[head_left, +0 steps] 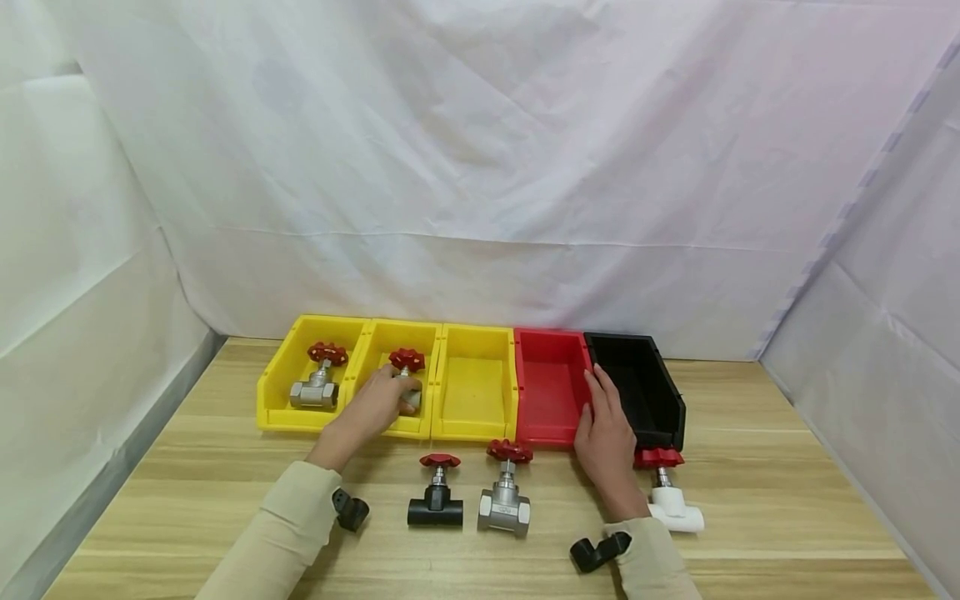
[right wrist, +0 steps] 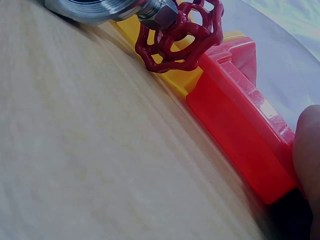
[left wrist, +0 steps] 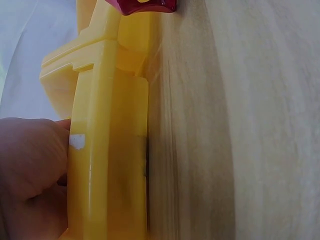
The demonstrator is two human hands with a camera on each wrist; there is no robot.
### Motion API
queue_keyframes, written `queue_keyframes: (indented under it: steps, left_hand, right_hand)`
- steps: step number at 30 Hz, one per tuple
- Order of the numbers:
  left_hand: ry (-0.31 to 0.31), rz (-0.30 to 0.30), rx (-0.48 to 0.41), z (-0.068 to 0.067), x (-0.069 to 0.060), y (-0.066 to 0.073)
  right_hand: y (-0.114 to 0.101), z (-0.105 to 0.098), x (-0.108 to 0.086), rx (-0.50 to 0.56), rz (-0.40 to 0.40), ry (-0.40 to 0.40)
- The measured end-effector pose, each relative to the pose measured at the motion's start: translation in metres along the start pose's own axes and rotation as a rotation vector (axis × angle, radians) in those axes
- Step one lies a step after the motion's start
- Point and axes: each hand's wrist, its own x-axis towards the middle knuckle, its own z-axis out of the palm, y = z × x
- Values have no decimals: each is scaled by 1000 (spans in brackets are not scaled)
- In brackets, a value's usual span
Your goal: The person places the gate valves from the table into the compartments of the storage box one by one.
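One valve [head_left: 407,360] stands gripped in the left hand [head_left: 375,404], the right hand [head_left: 606,432] lying straight-fingered on the red bin [head_left: 546,434].

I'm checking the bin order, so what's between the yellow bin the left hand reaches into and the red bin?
One other yellow bin, side by side with the red bin, as the head view shows.

The rightmost yellow bin [head_left: 472,387] is reachable from above; before its front corners stand a black valve [head_left: 437,500] and a steel valve [head_left: 505,504], a narrow gap between them.
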Motion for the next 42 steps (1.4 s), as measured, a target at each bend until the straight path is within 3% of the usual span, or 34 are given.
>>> queue_keyframes:
  steps: [32,42]
  left_hand:
    - [-42,-78,-39,-3,-1,7]
    - [-8,-60,-13,-5,-1,9]
  right_hand:
    - [-1,-1,-1,0,17,-16]
    - [-2,-2,0,-2,11,-7]
